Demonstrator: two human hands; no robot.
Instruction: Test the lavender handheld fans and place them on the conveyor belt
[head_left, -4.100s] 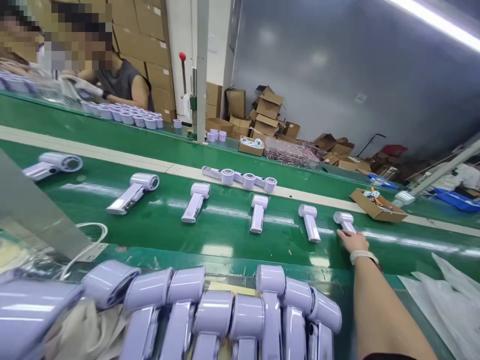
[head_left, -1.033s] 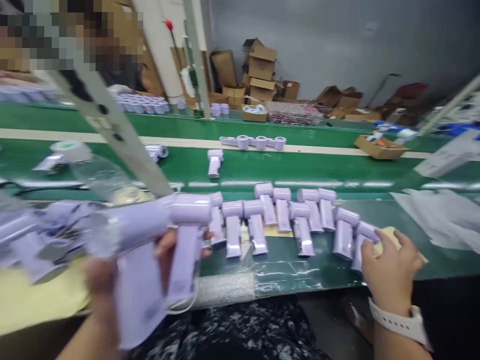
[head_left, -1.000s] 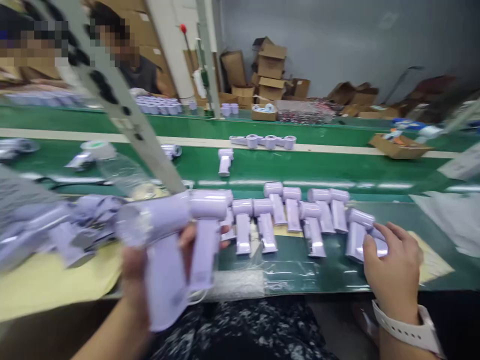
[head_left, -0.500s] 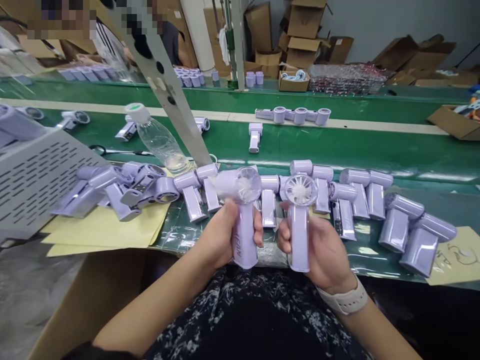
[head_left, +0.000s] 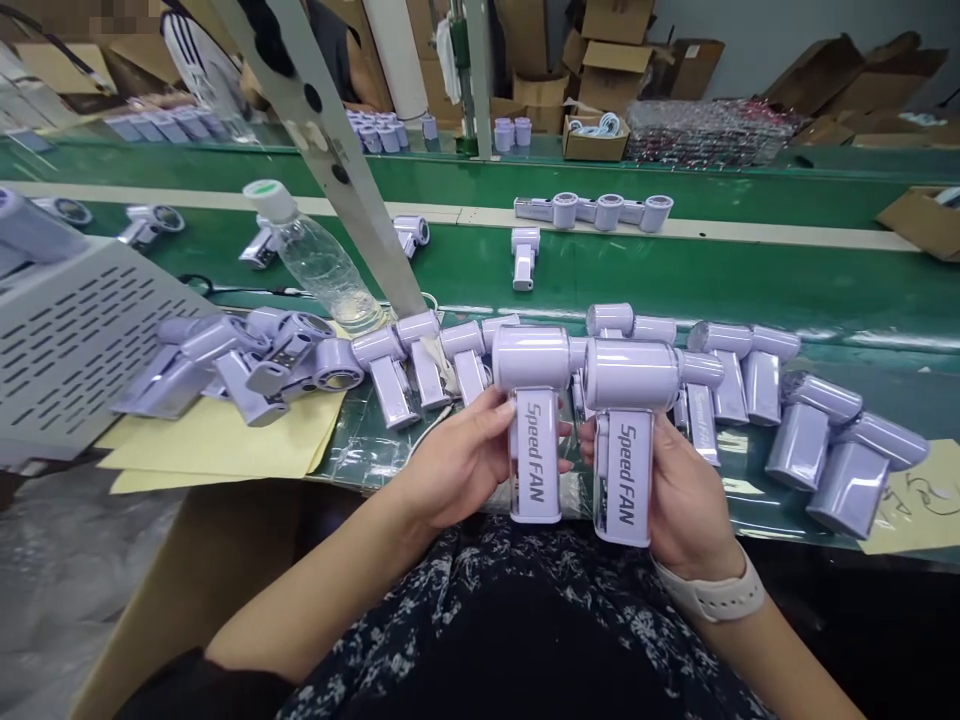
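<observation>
My left hand [head_left: 469, 455] grips a lilac handheld fan [head_left: 536, 430] by its handle, held upright with the lettering "SpeedFAN" facing me. Close beside it, my right hand [head_left: 694, 500] holds a second lilac handheld fan [head_left: 628, 440], its printed side toward me as well. Both barrel-shaped heads show side-on, so the blades are hidden. Behind the two fans, more lilac fans [head_left: 386, 380] lie along the bench edge. To the right several others rest, among them a large one [head_left: 851, 480] on yellow paper.
A grey slotted bin [head_left: 90, 340] stands at the left, beside a heap of fans [head_left: 247, 365] on yellow sheets [head_left: 225, 450]. A clear bottle [head_left: 322, 260] leans near a slanted metal post [head_left: 352, 190]. Beyond runs a green conveyor [head_left: 450, 265] carrying fans. Across it is a co-worker's arm [head_left: 364, 65].
Both fans have turned from showing their grilles to side-on, with the printed handles facing me. The hands and fans have shifted rightward, and the fans now sit closer together.
</observation>
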